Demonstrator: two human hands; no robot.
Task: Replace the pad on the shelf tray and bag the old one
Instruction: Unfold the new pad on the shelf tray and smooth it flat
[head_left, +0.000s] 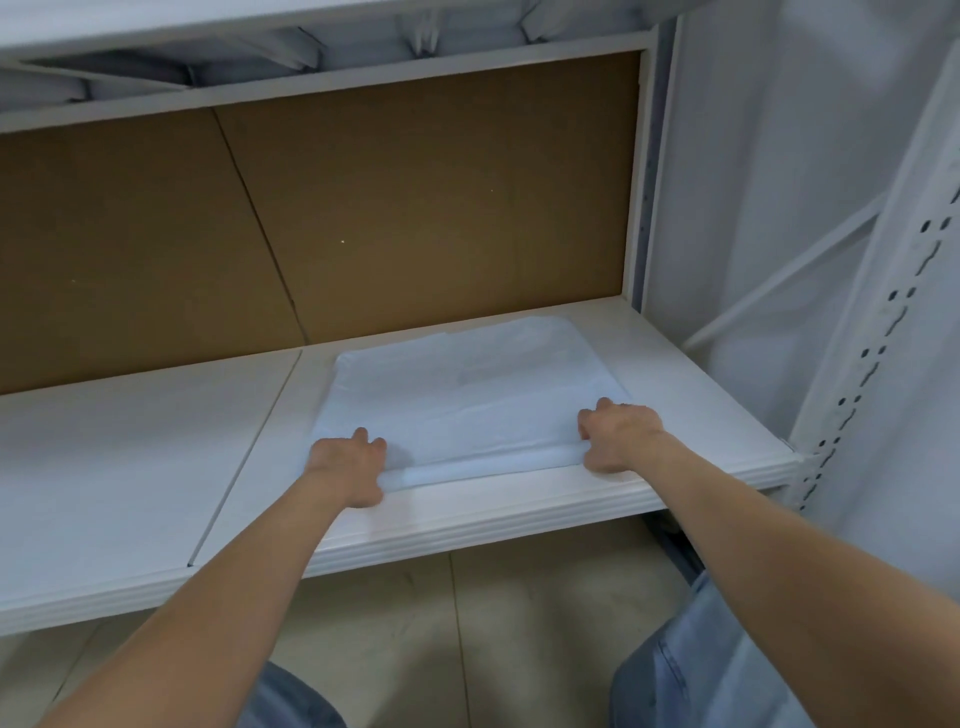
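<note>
A white pad (467, 395) lies flat on the right part of the white shelf tray (691, 395), its near edge curled up into a small roll. My left hand (348, 467) grips the pad's near left corner, thumb under the rolled edge and fingers on top. The near right corner is pinched the same way by my right hand (618, 436). Both arms reach forward over the shelf's front lip. No bag is in view.
Brown cardboard (363, 208) backs the shelf. A second white shelf panel (130, 452) lies to the left, split off by a seam. A perforated white upright (872, 364) stands at the right. Tiled floor (467, 639) and my denim-clad knees show below.
</note>
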